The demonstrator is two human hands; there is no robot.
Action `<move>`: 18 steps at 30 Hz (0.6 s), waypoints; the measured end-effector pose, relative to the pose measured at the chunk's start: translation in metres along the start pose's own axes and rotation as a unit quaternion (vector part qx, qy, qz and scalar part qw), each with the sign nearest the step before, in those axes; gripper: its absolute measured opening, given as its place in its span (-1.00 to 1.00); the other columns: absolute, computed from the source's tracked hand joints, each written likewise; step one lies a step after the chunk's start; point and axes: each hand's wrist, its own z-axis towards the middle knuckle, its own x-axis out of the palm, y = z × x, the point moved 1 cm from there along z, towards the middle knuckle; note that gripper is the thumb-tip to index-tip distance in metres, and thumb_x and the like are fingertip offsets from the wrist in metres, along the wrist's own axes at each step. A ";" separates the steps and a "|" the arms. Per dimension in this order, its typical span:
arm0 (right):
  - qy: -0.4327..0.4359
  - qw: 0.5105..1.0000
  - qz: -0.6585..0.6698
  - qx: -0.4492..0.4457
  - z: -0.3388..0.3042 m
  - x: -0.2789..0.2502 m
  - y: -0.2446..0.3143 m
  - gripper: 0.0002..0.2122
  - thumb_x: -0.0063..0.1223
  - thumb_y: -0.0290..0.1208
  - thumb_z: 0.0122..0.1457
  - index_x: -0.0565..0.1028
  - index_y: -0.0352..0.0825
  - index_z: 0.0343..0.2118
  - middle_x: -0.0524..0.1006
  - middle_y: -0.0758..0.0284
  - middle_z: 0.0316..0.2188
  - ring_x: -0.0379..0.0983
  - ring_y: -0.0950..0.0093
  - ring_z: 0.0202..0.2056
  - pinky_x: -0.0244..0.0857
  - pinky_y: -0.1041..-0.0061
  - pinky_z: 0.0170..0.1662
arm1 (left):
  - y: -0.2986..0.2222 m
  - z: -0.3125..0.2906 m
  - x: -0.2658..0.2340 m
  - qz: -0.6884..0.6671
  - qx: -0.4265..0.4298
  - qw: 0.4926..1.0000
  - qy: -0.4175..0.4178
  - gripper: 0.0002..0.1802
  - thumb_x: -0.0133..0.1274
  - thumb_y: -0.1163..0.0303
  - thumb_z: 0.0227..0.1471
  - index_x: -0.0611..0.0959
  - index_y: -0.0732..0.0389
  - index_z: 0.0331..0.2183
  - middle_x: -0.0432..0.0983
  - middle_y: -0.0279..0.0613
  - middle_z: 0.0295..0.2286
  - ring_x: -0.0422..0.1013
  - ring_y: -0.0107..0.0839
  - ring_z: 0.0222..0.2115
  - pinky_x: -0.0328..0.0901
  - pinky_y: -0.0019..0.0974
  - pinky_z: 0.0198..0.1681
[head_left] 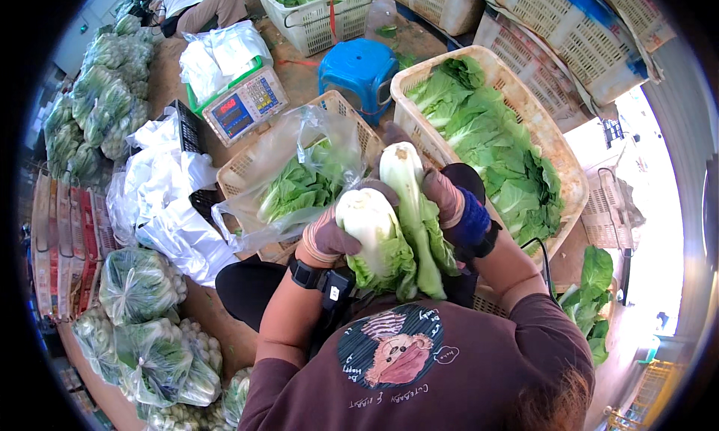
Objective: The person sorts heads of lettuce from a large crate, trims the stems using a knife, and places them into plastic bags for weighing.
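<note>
My left hand (338,235), in a dark glove, is closed round a wide head of Chinese cabbage (372,232) with its white base up. My right hand (446,196), also gloved, grips a narrower Chinese cabbage (413,206), base up and leaves hanging down. The two heads are held side by side above my lap. Just beyond my left hand, an open clear plastic bag (329,143) holding leafy greens (303,182) lies in a tan basket (368,135). To the right of my right hand, a large cream crate (573,172) holds many green leafy heads (487,135).
A digital scale (246,105) and a blue stool (358,71) stand ahead. White plastic bags (180,199) lie at left. Bagged vegetables (161,356) pile up at lower left. Stacked crates (569,34) line the far right. Another person's leg (217,11) shows at the far left.
</note>
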 end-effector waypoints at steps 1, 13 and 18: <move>0.011 0.991 -0.132 0.001 -0.002 0.001 0.011 -0.27 0.06 0.08 0.04 0.16 -0.28 0.18 0.16 0.28 0.14 0.07 0.37 0.15 -0.08 0.37 0.20 | -0.004 0.001 -0.003 0.040 0.005 0.999 0.018 -0.08 0.36 0.03 -0.59 0.46 0.27 -0.12 0.36 -0.22 -0.18 0.31 -0.38 -0.16 0.19 -0.31 -0.04; 0.344 0.587 -0.733 -0.017 0.003 0.041 0.097 -0.71 0.05 -0.55 0.04 0.46 -0.21 -0.12 0.42 0.21 -0.10 0.44 0.24 -0.17 0.37 0.40 -0.20 | 0.010 0.002 0.000 0.034 -0.098 0.984 0.144 -0.18 0.31 0.23 -0.62 0.48 0.26 -0.15 0.42 -0.26 -0.27 0.34 -0.40 -0.23 0.22 -0.36 -0.10; 0.315 0.695 -0.643 -0.066 -0.003 0.017 0.084 -0.79 0.05 -0.55 0.07 0.46 -0.25 -0.19 0.42 0.21 -0.09 0.44 0.25 -0.17 0.36 0.42 -0.14 | 0.037 -0.001 -0.010 -0.082 -0.102 0.984 0.120 -0.08 0.34 0.05 -0.70 0.47 0.31 -0.18 0.42 -0.25 -0.28 0.35 -0.42 -0.25 0.25 -0.39 -0.16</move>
